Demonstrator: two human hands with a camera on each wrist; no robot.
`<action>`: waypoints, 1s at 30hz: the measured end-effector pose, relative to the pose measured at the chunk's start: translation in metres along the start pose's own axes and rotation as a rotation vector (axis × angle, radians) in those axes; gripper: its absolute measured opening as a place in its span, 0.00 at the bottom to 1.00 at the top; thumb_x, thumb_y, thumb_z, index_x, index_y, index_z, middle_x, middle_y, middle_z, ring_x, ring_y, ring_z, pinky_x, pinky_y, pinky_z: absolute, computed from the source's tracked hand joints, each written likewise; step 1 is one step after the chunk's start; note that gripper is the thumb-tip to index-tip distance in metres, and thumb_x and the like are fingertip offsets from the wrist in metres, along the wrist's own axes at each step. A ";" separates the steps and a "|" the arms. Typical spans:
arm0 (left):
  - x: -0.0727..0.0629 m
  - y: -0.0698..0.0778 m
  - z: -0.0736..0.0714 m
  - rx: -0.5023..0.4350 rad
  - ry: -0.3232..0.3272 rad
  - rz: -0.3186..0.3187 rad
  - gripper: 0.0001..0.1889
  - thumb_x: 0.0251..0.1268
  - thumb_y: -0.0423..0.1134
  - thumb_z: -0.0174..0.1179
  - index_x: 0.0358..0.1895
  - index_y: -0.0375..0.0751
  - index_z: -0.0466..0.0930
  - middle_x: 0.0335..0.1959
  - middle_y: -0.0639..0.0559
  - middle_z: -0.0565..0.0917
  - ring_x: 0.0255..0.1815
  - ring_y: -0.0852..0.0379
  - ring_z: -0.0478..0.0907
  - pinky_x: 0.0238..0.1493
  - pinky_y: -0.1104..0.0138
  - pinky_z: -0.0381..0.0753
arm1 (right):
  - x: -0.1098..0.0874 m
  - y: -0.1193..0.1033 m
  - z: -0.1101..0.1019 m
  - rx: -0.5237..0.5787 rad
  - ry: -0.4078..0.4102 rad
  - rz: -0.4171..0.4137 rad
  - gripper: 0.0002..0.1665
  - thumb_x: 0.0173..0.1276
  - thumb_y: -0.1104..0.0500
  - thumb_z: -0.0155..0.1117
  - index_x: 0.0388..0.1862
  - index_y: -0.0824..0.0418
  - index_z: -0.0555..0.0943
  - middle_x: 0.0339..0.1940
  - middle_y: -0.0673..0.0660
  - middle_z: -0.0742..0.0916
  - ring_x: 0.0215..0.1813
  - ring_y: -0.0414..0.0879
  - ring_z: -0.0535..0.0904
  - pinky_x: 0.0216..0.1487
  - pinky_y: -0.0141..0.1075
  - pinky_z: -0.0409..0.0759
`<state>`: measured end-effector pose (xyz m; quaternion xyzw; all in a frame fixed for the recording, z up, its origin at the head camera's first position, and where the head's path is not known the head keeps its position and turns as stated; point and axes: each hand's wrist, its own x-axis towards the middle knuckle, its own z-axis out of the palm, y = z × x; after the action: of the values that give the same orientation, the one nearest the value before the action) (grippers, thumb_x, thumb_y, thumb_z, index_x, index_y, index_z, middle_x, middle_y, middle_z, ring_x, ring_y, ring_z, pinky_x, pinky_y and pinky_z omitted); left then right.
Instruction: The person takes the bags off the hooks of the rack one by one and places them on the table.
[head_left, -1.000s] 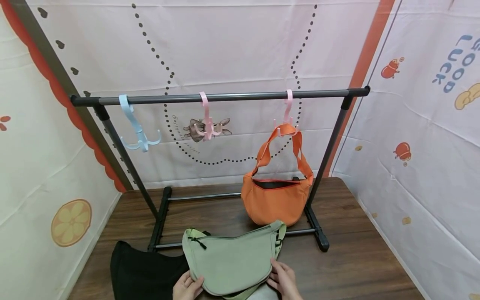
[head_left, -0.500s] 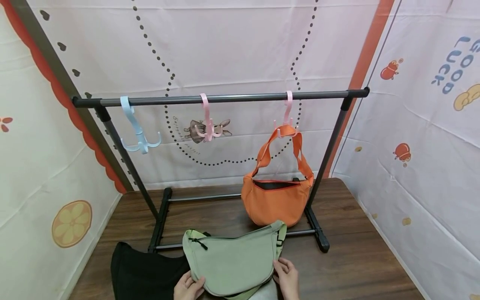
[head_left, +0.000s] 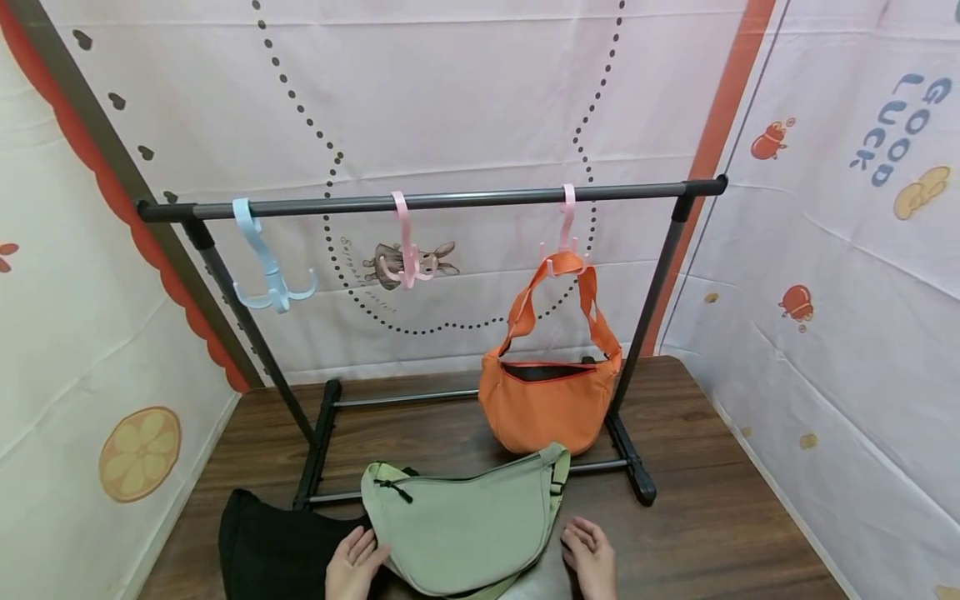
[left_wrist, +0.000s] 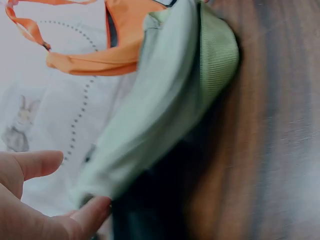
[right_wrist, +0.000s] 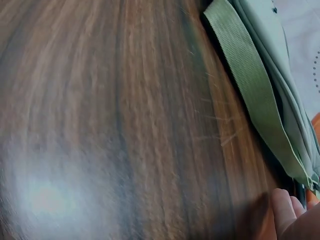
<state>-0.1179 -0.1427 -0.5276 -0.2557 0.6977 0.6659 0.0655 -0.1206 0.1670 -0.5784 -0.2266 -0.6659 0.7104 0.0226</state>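
A light green shoulder bag (head_left: 465,525) lies at the table's front, its zipper along the top and its green strap (right_wrist: 250,90) running along its lower edge. My left hand (head_left: 354,567) is at the bag's left edge, thumb and fingers spread apart, a fingertip right by the fabric in the left wrist view. Just off the bag's right side, my right hand (head_left: 590,560) hovers with loosely bent fingers and holds nothing. A black bag (head_left: 277,550) lies to the left, partly behind the left hand and the green bag.
Behind stands a black rack (head_left: 480,201) with a blue hook (head_left: 272,271) and two pink hooks, one in the middle (head_left: 406,242). From the right pink hook (head_left: 567,218) hangs an orange bag (head_left: 551,408) by its strap. Printed cloth (head_left: 480,92) surrounds the wooden table (head_left: 720,517).
Both hands have let go of the green bag's sides and moved outward, the left one leftward, the right one rightward. The bag has stayed in place; the head view has shifted slightly.
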 end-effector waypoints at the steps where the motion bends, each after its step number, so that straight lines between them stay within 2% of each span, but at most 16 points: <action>1: -0.001 0.006 0.000 0.042 0.004 0.027 0.41 0.58 0.35 0.60 0.64 0.16 0.43 0.62 0.19 0.53 0.63 0.28 0.53 0.59 0.46 0.63 | 0.001 -0.001 -0.001 0.001 0.000 -0.001 0.27 0.65 0.64 0.55 0.57 0.80 0.63 0.48 0.73 0.78 0.44 0.52 0.80 0.41 0.44 0.81; 4: -0.006 0.028 0.001 0.176 0.007 0.112 0.39 0.61 0.36 0.56 0.65 0.18 0.44 0.62 0.21 0.54 0.63 0.29 0.53 0.60 0.45 0.62 | 0.003 -0.007 -0.004 -0.001 0.008 -0.025 0.26 0.66 0.65 0.54 0.57 0.80 0.63 0.48 0.74 0.77 0.44 0.53 0.80 0.41 0.42 0.81; 8: -0.014 0.064 0.005 0.244 -0.027 0.231 0.37 0.62 0.37 0.55 0.68 0.26 0.45 0.66 0.28 0.54 0.66 0.34 0.52 0.61 0.47 0.61 | 0.006 -0.015 -0.007 -0.016 0.008 -0.038 0.25 0.66 0.65 0.53 0.57 0.79 0.63 0.50 0.75 0.76 0.45 0.56 0.79 0.42 0.43 0.81; 10: -0.020 0.083 0.009 0.281 -0.036 0.331 0.36 0.62 0.38 0.56 0.68 0.30 0.48 0.67 0.32 0.55 0.67 0.37 0.52 0.62 0.48 0.61 | 0.006 -0.018 -0.008 -0.015 0.005 -0.035 0.25 0.66 0.64 0.53 0.57 0.79 0.63 0.51 0.75 0.76 0.46 0.57 0.79 0.43 0.43 0.81; 13: -0.026 0.110 0.017 0.345 -0.032 0.548 0.34 0.61 0.35 0.58 0.68 0.33 0.52 0.67 0.36 0.58 0.67 0.41 0.55 0.62 0.50 0.63 | 0.005 -0.019 -0.009 -0.010 0.001 -0.047 0.24 0.66 0.65 0.53 0.57 0.79 0.63 0.50 0.74 0.76 0.46 0.57 0.79 0.43 0.43 0.81; 19: -0.029 0.158 0.034 0.499 0.063 1.131 0.34 0.54 0.29 0.63 0.65 0.31 0.59 0.62 0.36 0.65 0.61 0.42 0.64 0.55 0.50 0.70 | 0.004 -0.016 -0.012 0.003 -0.021 -0.050 0.24 0.66 0.66 0.53 0.56 0.80 0.64 0.47 0.71 0.79 0.43 0.51 0.80 0.40 0.41 0.82; 22: -0.030 0.187 0.046 0.546 0.084 1.374 0.35 0.50 0.27 0.65 0.63 0.30 0.61 0.62 0.37 0.67 0.62 0.43 0.64 0.57 0.51 0.68 | 0.004 -0.014 -0.016 0.004 -0.017 -0.033 0.24 0.66 0.65 0.53 0.56 0.80 0.64 0.46 0.70 0.79 0.41 0.49 0.80 0.38 0.39 0.82; 24: -0.031 0.207 0.056 0.548 0.053 1.496 0.33 0.49 0.25 0.65 0.62 0.29 0.63 0.62 0.37 0.68 0.64 0.44 0.62 0.61 0.53 0.65 | 0.003 -0.011 -0.018 0.011 -0.003 -0.022 0.23 0.66 0.65 0.53 0.55 0.80 0.65 0.45 0.70 0.80 0.39 0.47 0.80 0.36 0.37 0.82; 26: -0.032 0.225 0.064 0.537 0.009 1.587 0.32 0.49 0.24 0.63 0.61 0.28 0.65 0.61 0.38 0.68 0.65 0.45 0.62 0.64 0.56 0.62 | 0.000 -0.006 -0.019 0.020 -0.005 -0.005 0.23 0.66 0.66 0.53 0.55 0.81 0.65 0.43 0.68 0.81 0.37 0.44 0.80 0.35 0.36 0.82; 30: -0.037 0.253 0.086 0.504 -0.055 1.704 0.29 0.49 0.24 0.63 0.59 0.28 0.67 0.61 0.38 0.69 0.64 0.45 0.63 0.65 0.59 0.61 | -0.006 0.006 -0.019 0.053 -0.056 0.041 0.24 0.65 0.65 0.54 0.53 0.82 0.65 0.37 0.59 0.83 0.35 0.40 0.80 0.33 0.35 0.81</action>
<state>-0.2198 -0.0546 -0.2939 0.3883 0.7751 0.3210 -0.3812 -0.1068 0.1819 -0.5830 -0.2195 -0.6427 0.7340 -0.0044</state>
